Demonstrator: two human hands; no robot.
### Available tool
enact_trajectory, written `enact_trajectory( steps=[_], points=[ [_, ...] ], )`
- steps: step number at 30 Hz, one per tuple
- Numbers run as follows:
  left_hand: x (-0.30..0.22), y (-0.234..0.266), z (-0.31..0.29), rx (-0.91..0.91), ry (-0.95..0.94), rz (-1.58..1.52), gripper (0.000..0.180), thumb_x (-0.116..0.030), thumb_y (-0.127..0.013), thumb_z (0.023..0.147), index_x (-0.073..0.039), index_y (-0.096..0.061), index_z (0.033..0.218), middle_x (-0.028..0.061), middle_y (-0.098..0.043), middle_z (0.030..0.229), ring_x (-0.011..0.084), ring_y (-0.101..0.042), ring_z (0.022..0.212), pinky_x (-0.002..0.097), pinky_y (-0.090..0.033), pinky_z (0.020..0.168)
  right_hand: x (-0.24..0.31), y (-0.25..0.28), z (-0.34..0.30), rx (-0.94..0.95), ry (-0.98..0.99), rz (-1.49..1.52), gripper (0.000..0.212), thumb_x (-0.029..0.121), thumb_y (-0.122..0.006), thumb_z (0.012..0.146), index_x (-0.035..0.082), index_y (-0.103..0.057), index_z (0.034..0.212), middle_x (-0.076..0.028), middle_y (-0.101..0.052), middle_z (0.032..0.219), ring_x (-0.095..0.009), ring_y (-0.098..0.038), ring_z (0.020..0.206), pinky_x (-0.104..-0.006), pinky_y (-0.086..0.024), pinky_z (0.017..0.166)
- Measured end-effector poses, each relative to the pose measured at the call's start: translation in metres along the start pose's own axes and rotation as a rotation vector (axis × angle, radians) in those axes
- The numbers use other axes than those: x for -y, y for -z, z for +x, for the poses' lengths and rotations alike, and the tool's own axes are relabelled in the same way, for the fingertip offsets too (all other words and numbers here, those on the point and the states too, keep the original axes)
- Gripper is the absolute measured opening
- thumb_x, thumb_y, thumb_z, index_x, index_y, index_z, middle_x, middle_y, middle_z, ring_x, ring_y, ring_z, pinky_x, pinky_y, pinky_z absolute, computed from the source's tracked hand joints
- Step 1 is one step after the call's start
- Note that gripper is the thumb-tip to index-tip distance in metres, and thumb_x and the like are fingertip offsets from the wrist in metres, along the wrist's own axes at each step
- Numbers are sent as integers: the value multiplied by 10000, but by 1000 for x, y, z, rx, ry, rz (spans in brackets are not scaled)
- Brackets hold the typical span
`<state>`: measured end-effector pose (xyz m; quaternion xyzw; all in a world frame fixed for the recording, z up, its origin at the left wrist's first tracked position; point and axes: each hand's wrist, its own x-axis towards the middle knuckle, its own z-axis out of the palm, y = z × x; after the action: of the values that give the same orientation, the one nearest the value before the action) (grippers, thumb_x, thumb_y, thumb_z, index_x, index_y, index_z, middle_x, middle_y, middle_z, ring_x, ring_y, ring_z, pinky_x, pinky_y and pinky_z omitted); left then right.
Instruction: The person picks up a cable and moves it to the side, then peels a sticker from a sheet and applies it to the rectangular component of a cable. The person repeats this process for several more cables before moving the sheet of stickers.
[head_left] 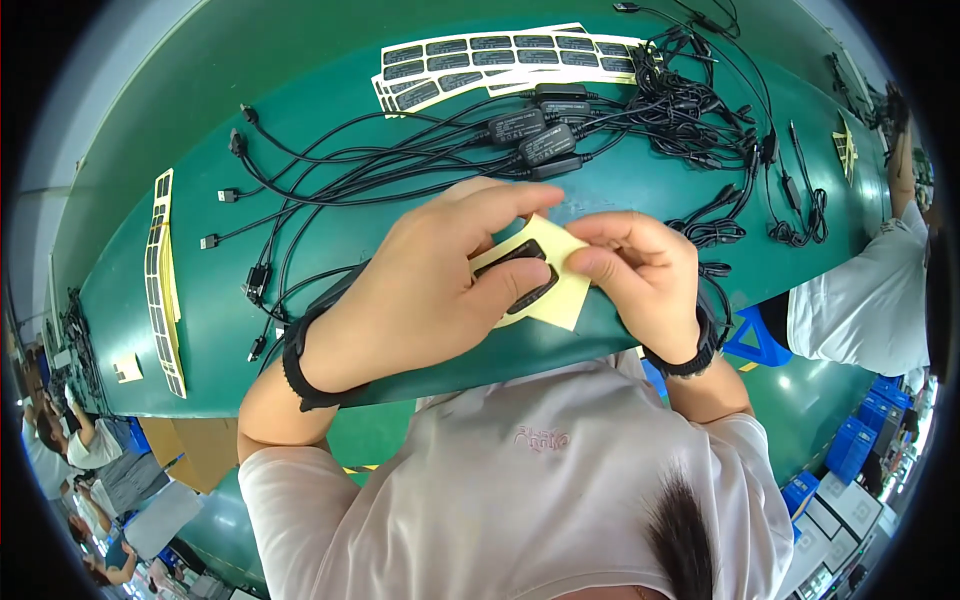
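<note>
Between my two hands is a pale yellow label sheet (pixel 562 306) with black labels (pixel 512 253) on it, held over the front of the green table. My left hand (pixel 400 285) grips it, its thumb lying across the labels and its index finger stretched out past the sheet's top. At the sheet's right edge, the thumb and fingers of my right hand (pixel 645 280) pinch the backing. Beyond my hands lie black USB cables with small black boxes (pixel 548 146), some bearing printed labels.
Several label sheets (pixel 500 58) lie at the table's back, beside a tangled cable pile (pixel 690 110). Another label strip (pixel 162 290) lies far left. More coiled cables (pixel 800 215) are at right, near a person in a light shirt (pixel 850 300). A blue stool (pixel 755 340) stands below the edge.
</note>
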<state>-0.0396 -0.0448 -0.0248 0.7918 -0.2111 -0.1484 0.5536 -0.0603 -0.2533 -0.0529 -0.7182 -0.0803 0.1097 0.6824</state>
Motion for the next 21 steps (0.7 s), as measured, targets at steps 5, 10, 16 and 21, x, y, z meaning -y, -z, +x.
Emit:
enact_trajectory(
  steps=[5,10,16,21],
  points=[
    [3,-2,3,-58,91,-124,323,-50,-683,819,-16,-602,1130,23,-617,814,77,-577,749,210,-474,659,2,-1,8,-82,118,-169,176,-11,-677,800,-25,-644,973,-106,-667,919,-158,-632,805,-256,-506,719],
    [-2,-5,-1,-162,-53,145,139,-90,-682,832,-4,-665,941,37,-599,714,101,-570,671,229,-443,586,18,0,15,-71,513,-562,186,8,-708,741,-1,-673,923,-96,-654,832,-206,-603,744,-294,-481,679],
    [-6,-10,0,-210,-129,257,169,-159,-668,849,-8,-631,782,71,-558,645,174,-527,584,288,-403,519,14,-4,15,-11,451,-458,179,-1,-724,707,0,-676,880,-85,-636,780,-213,-569,682,-300,-461,650],
    [-3,-15,1,-220,-47,231,268,-202,-644,863,-16,-552,692,111,-504,590,270,-493,538,365,-390,491,11,-8,18,-27,521,-531,185,-23,-722,694,-3,-672,870,-91,-634,773,-222,-578,693,-300,-470,642]
  ],
)
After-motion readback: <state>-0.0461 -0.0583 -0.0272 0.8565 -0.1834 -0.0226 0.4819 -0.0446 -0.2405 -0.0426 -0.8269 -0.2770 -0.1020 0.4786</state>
